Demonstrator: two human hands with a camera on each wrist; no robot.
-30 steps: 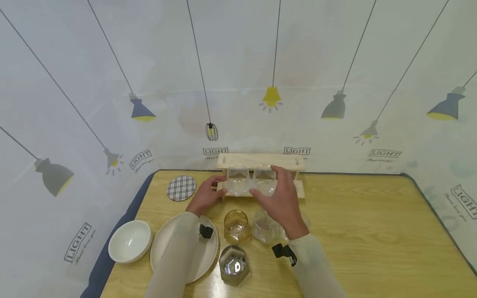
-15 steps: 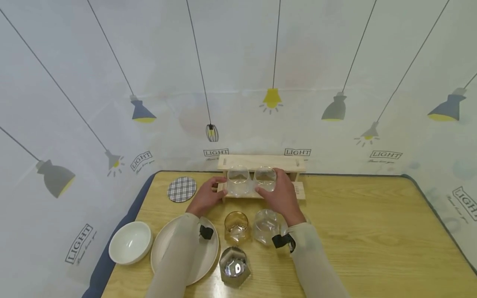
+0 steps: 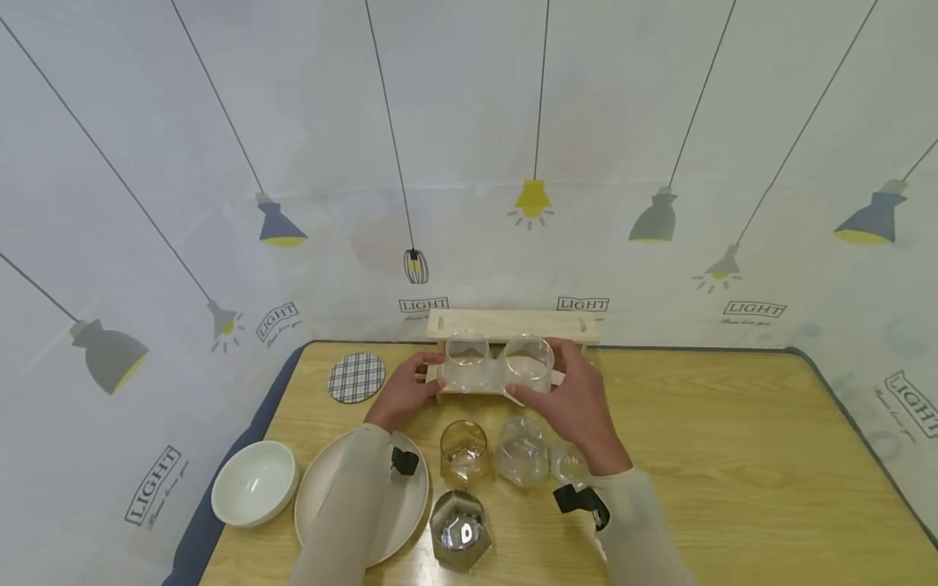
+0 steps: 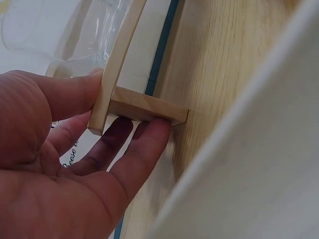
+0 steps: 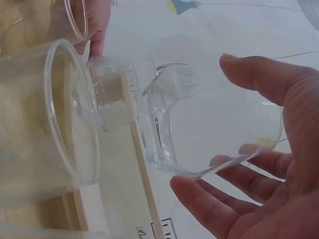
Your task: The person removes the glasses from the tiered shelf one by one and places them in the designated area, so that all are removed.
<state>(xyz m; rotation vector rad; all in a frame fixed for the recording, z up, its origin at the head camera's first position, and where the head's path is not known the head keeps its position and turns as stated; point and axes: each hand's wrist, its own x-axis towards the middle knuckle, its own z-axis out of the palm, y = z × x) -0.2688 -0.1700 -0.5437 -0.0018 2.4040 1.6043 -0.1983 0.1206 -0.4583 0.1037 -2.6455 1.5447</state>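
Observation:
My left hand (image 3: pixel 407 389) grips the left end of a small two-level wooden rack (image 3: pixel 513 324); in the left wrist view the thumb presses the shelf edge (image 4: pixel 117 74) and the fingers curl beneath, against a leg (image 4: pixel 149 106). Two clear drinking glasses stand side by side at the rack's front step. One glass (image 3: pixel 466 366) is on the left, just beside my left fingers. My right hand (image 3: pixel 575 399) holds the other glass (image 3: pixel 529 370), thumb in front and fingers behind. The right wrist view shows that glass (image 5: pixel 209 129) between thumb and fingers; whether its base touches the shelf I cannot tell.
Nearer me stand an amber glass (image 3: pixel 465 456), a clear faceted glass (image 3: pixel 522 456), another clear glass (image 3: pixel 567 462) partly behind my right wrist, and a grey glass (image 3: pixel 460 533). Left are a plate (image 3: pixel 410 521), a white bowl (image 3: pixel 255 484) and a checked coaster (image 3: pixel 356 378).
My right hand has shifted a little right and towards me, and the glass in it has moved slightly right, away from the left glass. The left hand stays on the rack.

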